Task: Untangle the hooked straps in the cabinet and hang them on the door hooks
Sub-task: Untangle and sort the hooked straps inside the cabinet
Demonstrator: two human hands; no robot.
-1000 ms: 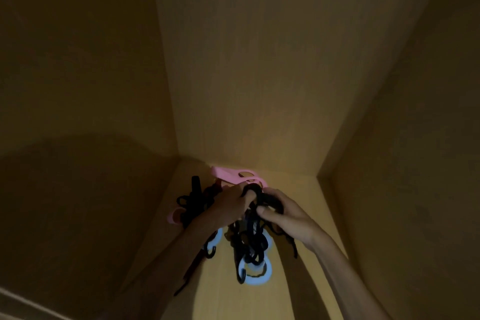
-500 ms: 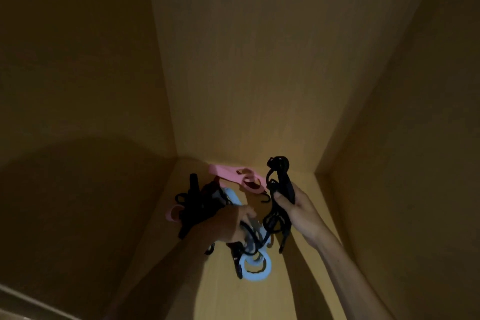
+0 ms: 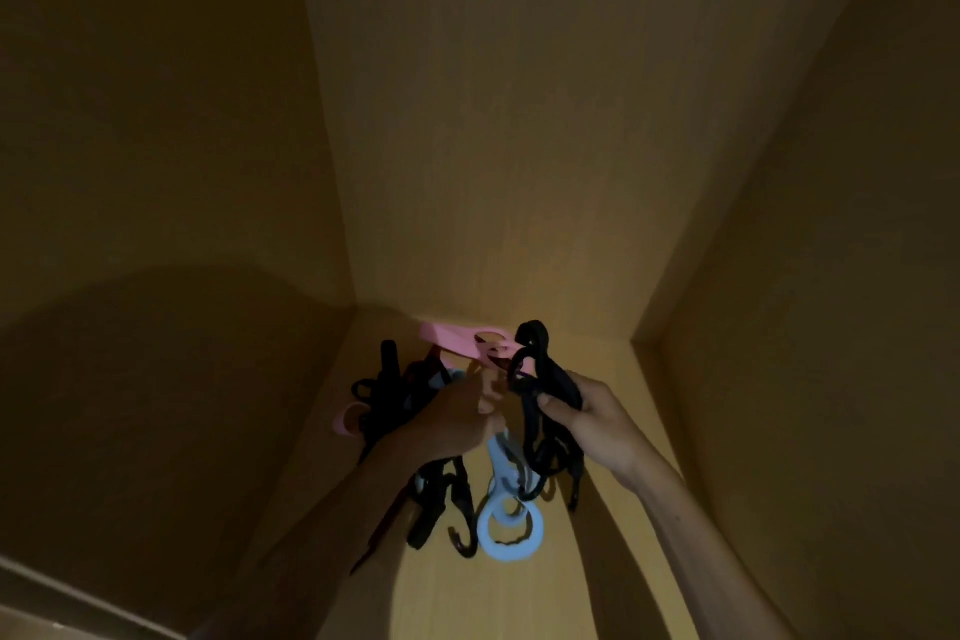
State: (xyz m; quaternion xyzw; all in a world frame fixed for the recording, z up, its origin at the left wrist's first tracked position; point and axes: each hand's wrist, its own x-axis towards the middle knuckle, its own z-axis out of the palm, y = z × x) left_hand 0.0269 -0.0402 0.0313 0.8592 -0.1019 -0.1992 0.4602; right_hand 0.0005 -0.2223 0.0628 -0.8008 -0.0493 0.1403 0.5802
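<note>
The black strap (image 3: 546, 376) gripped by right hand (image 3: 597, 424) is best drawn clear of the tangle (image 3: 387, 395) clutched in fingers of left hand (image 3: 454, 424)

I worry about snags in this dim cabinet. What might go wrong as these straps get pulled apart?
1. The black strap gripped by the right hand hangs close by the blue hook; it may be caught there, so a pull could drag everything.
2. The left hand holds the tangle with black hooks dangling below, which could snag or slip out.
3. Dim light hides the loops.
</note>
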